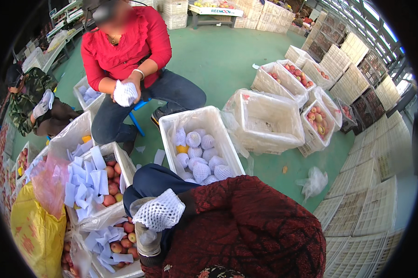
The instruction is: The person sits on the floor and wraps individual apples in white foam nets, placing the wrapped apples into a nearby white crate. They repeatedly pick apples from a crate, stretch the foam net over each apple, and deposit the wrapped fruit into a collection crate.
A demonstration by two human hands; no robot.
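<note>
Before my lap, a white foam net sleeve (162, 210) is held between my two gloved hands. My left hand (148, 239) grips its lower side, near a dark cuff. My right hand (139, 205) is at its upper left, partly hidden by the mesh. Whether a fruit is inside cannot be seen. Just left of my hands stands a lined crate of red apples (127, 239) with flat foam sleeves (105, 239) on top. Beyond my knee, a white crate (165, 139) holds several net-wrapped fruits (201, 170), one in a yellow net.
A co-worker in red (125, 52) sits opposite, holding a netted item (125, 93). Another person (35, 100) sits at far left. A yellow sack (39, 232) stands at lower left. A lined crate (275, 135) and apple crates (318, 120) are right; stacked crates (361, 201) line the edge.
</note>
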